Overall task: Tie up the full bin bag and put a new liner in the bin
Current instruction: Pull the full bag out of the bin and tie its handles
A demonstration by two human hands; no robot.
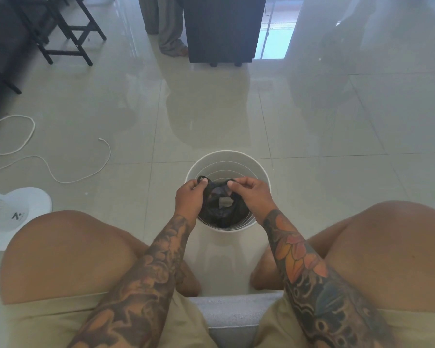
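2 handles of black bin bag (221,209) pinched by left hand (190,194), right hand (249,193)

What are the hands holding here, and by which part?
Both the left hand and right hand pinch the thin black plastic bin bag by its top handles.

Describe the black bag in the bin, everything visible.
The black bin bag looks like thin, glossy plastic, crumpled and slack. It sits inside the white round bin, mostly at the near side. Its top is drawn up into two handle loops: the left hand pinches one, the right hand the other. A gap between them shows something pale inside. It is not yet tied.
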